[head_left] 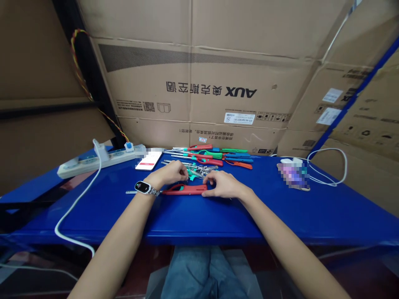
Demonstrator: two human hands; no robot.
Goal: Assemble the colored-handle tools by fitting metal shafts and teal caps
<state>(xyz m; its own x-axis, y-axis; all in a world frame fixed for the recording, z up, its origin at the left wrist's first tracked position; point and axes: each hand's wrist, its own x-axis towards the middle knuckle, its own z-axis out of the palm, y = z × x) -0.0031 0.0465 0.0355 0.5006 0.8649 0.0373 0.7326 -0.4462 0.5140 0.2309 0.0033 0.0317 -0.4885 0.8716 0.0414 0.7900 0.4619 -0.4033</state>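
Note:
A red-handled tool (185,189) lies flat on the blue table (199,220) in front of me. My left hand (170,173), with a watch on the wrist, rests curled over its upper edge, fingers bent down. My right hand (222,185) pinches the right end of the red handle with thumb and fingers. Just behind both hands lies a pile of similar tools (215,156) with red, green and blue handles and thin metal shafts.
A white power strip (99,160) with a plugged-in cable (75,203) lies at the back left. A phone (149,160) lies beside it. Another device (293,174) with a white cable sits at the right. Cardboard boxes (205,79) wall the back.

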